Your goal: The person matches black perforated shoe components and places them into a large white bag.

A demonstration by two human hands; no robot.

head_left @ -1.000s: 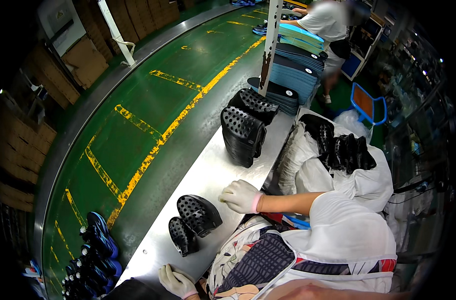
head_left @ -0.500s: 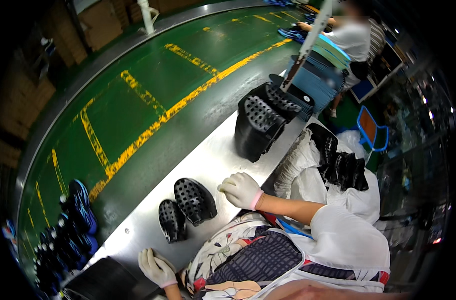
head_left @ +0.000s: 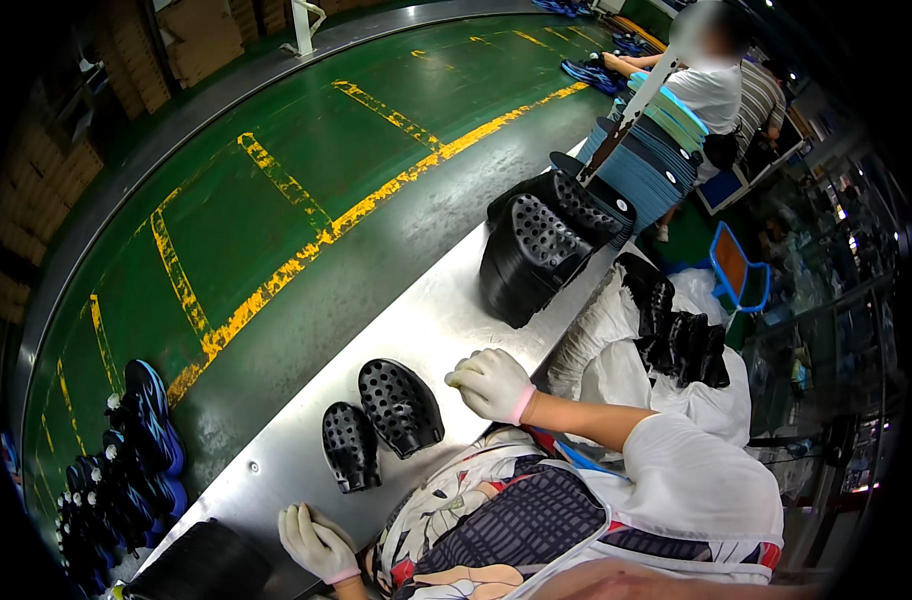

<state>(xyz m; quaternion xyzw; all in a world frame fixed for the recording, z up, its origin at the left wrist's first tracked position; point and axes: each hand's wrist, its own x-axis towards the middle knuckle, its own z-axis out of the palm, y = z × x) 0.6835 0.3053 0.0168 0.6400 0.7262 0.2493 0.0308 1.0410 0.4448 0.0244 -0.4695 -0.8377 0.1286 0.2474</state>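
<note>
Two black perforated shoe uppers (head_left: 401, 405) lie side by side on the metal bench (head_left: 306, 440), between my hands. My left hand (head_left: 316, 545), in a white glove, rests at the near edge of the bench, fingers stretched out and nothing in them. To the right of the uppers is my right hand (head_left: 491, 387), gloved too, palm down over the bench. Its fingers are loosely bent, with no object visible in them, and it touches neither upper.
Nested black perforated uppers (head_left: 536, 255) stand farther along the bench, before blue sole sheets (head_left: 644, 165) and a white post (head_left: 631, 105). Blue-black sandals (head_left: 156, 415) line the left side. White sacks (head_left: 616, 350) with black pieces sit at right. A co-worker (head_left: 711, 95) sits beyond.
The view has shifted slightly, so the bench things appear a little displaced. Both hands and the two uppers stay practically where they were on the bench.
</note>
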